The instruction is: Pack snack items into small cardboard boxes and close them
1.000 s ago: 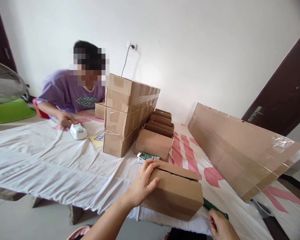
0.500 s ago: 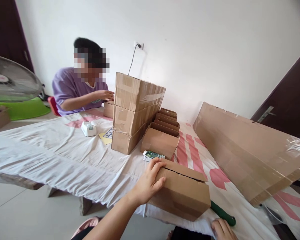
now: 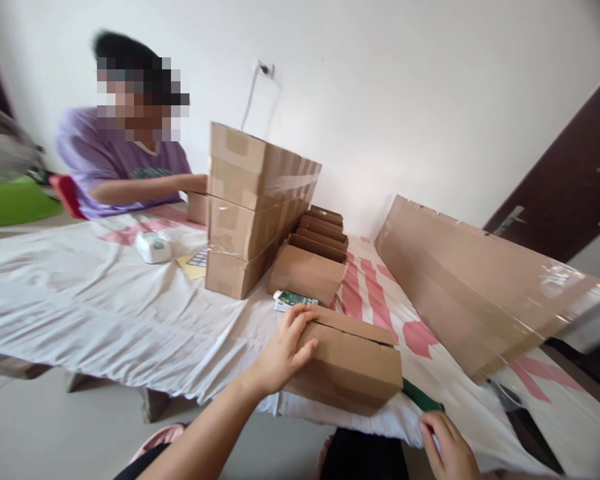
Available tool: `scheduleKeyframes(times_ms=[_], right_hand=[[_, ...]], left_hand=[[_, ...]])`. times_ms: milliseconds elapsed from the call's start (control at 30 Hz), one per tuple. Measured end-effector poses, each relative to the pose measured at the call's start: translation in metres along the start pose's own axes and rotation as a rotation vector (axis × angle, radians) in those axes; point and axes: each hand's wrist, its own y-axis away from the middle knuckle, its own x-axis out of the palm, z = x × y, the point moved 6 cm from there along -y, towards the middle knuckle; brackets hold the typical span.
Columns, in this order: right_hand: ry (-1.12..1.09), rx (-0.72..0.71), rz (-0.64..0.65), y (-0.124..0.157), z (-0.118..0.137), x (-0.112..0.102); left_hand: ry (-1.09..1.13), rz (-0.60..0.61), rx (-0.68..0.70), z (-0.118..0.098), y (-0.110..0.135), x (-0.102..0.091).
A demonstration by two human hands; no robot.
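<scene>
Well, the box (image 3: 355,367) at the near edge of the counter (image 3: 130,313), left hand (image 3: 289,345) clasping its left end, should be light, stiff, best held by both ends; whether the right hand (image 3: 450,447) is closed, I can't tell.

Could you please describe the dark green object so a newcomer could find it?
On the cloth-covered table, find the carton under the left hand. Between it and the right hand lies the slim dark green object, its colour unlike the carton's brown.

Bare hands (image 3: 293,345), bare left forearm (image 3: 217,423), black legwear (image 3: 365,453), pink footwear (image 3: 156,437)
</scene>
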Motion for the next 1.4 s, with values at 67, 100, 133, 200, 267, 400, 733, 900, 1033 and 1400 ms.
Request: scheduleKeyframes(times_ms=[67,100,133,200,267,400,733,900,1033,1400], right_hand=[[0.075,0.004,0.028,-0.019,0.005,-0.011],[0.148,-0.013,0.049,-0.026,0.007,-0.012],[0.221,-0.037,0.063,-0.031,0.008,-0.011],[0.286,-0.05,0.097,-0.035,0.007,-0.004],[0.31,-0.069,0.13,-0.032,0.006,0.005],[0.335,-0.108,0.176,-0.019,0.009,0.014],[0.322,-0.049,0.222,0.002,0.015,0.012],[0.218,-0.041,0.207,0.01,0.024,0.012],[0.023,-0.06,0.22,0.014,0.032,0.012],[-0.182,0.317,0.217,0.082,-0.005,0.02]], left_hand=[[-0.002,0.0,-0.005,0.002,-0.001,0.001],[-0.002,0.002,-0.009,0.004,-0.001,0.001],[-0.003,0.006,-0.014,0.006,-0.001,0.002],[-0.008,0.017,-0.022,0.008,-0.002,0.003],[-0.017,0.026,-0.026,0.009,-0.002,0.003],[-0.035,0.021,-0.026,0.008,-0.002,0.002],[-0.061,-0.026,-0.022,0.012,-0.002,0.003],[-0.078,-0.027,-0.019,0.014,-0.001,0.002],[-0.09,-0.012,-0.015,0.016,-0.001,0.002],[-0.096,-0.02,0.002,0.015,-0.006,-0.001]])
